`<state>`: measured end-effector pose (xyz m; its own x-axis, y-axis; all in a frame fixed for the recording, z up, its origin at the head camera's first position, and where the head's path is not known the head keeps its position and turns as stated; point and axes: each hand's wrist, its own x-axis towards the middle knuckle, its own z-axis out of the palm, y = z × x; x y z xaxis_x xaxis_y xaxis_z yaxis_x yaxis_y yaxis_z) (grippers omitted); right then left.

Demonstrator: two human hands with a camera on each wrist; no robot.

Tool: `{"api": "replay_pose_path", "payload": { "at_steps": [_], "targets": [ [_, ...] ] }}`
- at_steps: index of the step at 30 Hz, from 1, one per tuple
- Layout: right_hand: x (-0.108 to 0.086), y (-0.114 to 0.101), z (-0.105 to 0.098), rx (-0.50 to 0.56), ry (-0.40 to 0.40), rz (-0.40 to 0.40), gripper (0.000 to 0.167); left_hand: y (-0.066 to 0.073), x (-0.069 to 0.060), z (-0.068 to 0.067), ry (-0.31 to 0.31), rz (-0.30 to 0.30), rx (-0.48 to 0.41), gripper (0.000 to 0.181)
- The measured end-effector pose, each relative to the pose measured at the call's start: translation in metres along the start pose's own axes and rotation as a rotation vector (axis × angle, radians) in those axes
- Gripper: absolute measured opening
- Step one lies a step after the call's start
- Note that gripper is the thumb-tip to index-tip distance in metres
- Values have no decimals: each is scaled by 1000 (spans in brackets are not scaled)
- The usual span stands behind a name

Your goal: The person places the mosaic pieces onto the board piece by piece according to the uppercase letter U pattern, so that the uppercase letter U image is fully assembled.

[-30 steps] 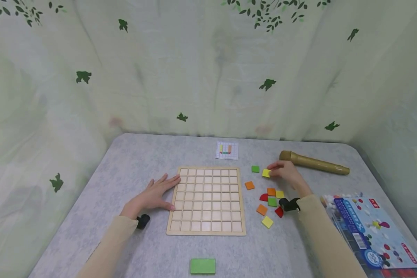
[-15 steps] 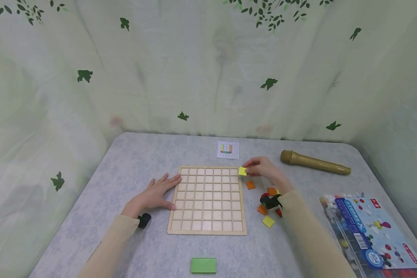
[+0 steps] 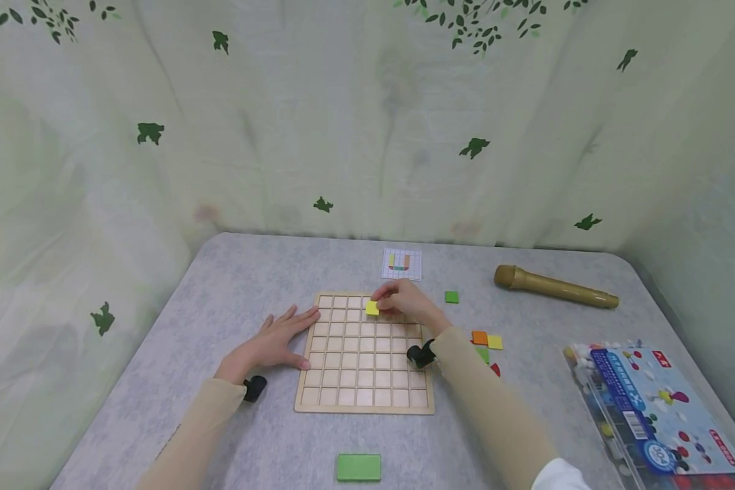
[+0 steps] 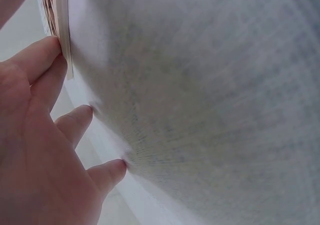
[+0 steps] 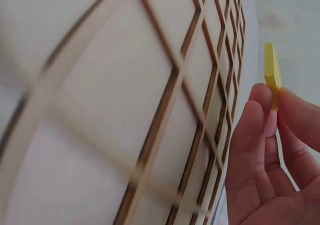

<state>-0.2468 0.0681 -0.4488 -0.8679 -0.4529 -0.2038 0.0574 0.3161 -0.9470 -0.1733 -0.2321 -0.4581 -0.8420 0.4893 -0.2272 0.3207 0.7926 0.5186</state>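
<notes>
A wooden grid board [image 3: 364, 411] lies flat on the table. My right hand [image 3: 409, 304] pinches a yellow square tile [image 3: 371, 308] between thumb and fingers, over the board's upper rows. In the right wrist view the yellow tile [image 5: 271, 75] stands on edge in the fingertips, apart from the grid. My left hand [image 3: 273, 344] is spread at the board's left side, its fingertips and thumb touching the frame. The left wrist view shows the left hand [image 4: 45, 135] with fingers extended; some tips meet the board's edge and others the tabletop.
To the right lie a green tile [image 3: 451, 297], an orange tile [image 3: 479, 337] and a yellow tile [image 3: 495, 342], others partly hidden by the sleeve. Behind the board is a pattern card [image 3: 401, 264]. A gold microphone [image 3: 556, 286], boxed set [image 3: 667, 408] and green block [image 3: 358, 467] surround it.
My right hand has carried the yellow tile leftward from the loose tiles to above the board. My left hand has stayed at the board's left edge.
</notes>
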Motion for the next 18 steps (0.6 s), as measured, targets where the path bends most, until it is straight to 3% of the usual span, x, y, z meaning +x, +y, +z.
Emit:
{"api": "replay_pose_path", "payload": {
  "at_steps": [9, 18],
  "targets": [
    [27, -11, 43, -22, 5, 0, 9, 0, 1, 0, 2, -20, 1, 104],
    [33, -23, 64, -180, 52, 25, 6, -1, 2, 1, -6, -26, 10, 105]
  ]
}}
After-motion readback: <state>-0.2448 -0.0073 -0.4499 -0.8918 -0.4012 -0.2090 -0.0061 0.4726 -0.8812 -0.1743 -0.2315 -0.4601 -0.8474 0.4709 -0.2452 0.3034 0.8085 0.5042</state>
